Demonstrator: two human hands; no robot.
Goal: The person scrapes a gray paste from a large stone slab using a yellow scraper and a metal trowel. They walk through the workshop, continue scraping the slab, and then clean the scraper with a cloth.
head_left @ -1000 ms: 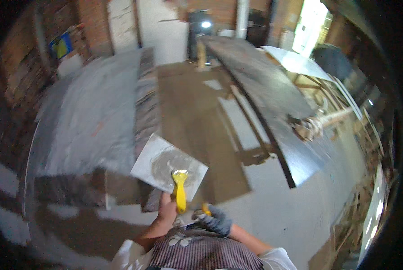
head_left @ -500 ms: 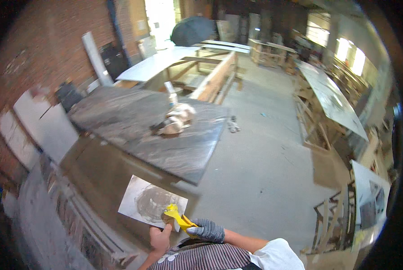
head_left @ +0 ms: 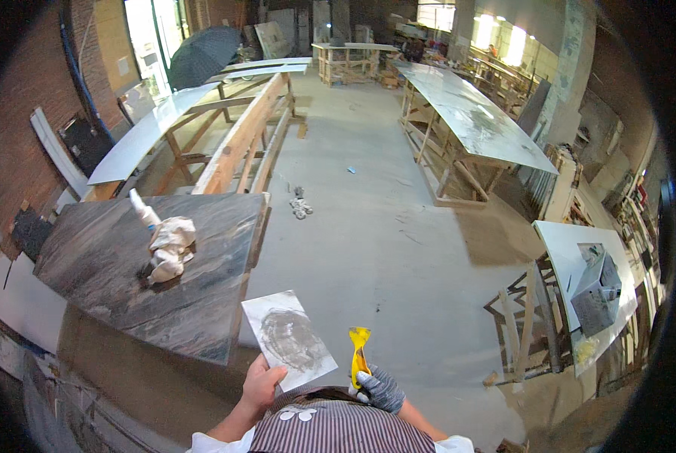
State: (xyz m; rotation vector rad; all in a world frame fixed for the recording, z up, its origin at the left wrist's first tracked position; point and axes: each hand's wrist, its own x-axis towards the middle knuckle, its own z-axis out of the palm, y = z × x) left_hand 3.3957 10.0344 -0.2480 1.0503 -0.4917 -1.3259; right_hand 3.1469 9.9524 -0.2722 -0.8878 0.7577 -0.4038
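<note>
My bare left hand [head_left: 259,381] grips the near edge of a flat white board [head_left: 252,307], its thumb lying on top. A round smear of grey paste [head_left: 291,338] covers the middle of that board. In a grey knitted glove, my right hand [head_left: 383,389] is closed around a yellow scraper [head_left: 359,351], which stands nearly upright. The scraper is to the right of the board and apart from it. Left of the board lies a dark veined stone slab [head_left: 202,302], with a bunched cream cloth [head_left: 173,245] and a white tube [head_left: 143,208] on it.
A long light slab [head_left: 481,113] rests on a wooden frame at right. Nearer, a white panel [head_left: 557,245] carries a grey box [head_left: 598,298]. Wooden trestles [head_left: 240,140] and an open black umbrella [head_left: 204,57] stand at far left. Gloves [head_left: 300,205] lie on the floor.
My view has swung to the right. The scraper has come off the board and moved to its right, now held more upright. The board has turned in my left hand.
</note>
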